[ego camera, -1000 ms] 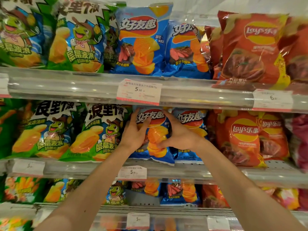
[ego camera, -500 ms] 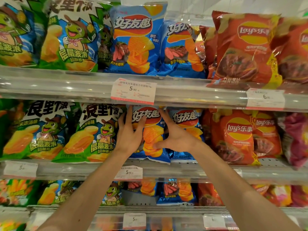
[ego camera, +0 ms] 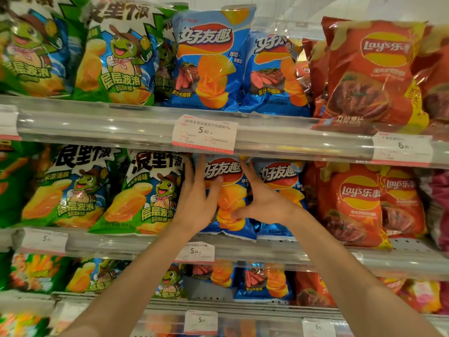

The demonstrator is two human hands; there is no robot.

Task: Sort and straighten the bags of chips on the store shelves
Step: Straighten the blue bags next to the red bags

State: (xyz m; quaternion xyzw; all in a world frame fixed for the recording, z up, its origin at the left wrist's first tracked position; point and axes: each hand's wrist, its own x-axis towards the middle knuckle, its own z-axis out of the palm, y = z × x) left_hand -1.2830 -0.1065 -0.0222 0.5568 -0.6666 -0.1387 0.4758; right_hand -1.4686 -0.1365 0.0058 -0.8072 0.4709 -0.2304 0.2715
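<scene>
A blue chip bag (ego camera: pixel 228 200) with orange ridged chips stands on the middle shelf (ego camera: pixel 267 249), between a green frog bag (ego camera: pixel 143 195) and a second blue bag (ego camera: pixel 281 188). My left hand (ego camera: pixel 196 198) lies flat on the blue bag's left side, fingers straight and pointing up, thumb spread across its front. On the right side my right hand (ego camera: pixel 262 198) presses the same bag, with fingers stretched up along its right edge and the thumb low on the front. Part of the bag's front is hidden behind both hands.
The upper shelf (ego camera: pixel 121 122) carries green, blue and red Lay's bags (ego camera: pixel 374 76). More red Lay's bags (ego camera: pixel 357 205) fill the middle shelf's right. Price tags (ego camera: pixel 204 133) hang on the shelf rails. A lower shelf (ego camera: pixel 243 307) holds further bags with a gap at a grey divider (ego camera: pixel 206 288).
Both hands have straightened their fingers and slid slightly up the blue bag, which now stands more upright. The view has shifted a little closer and to the right.
</scene>
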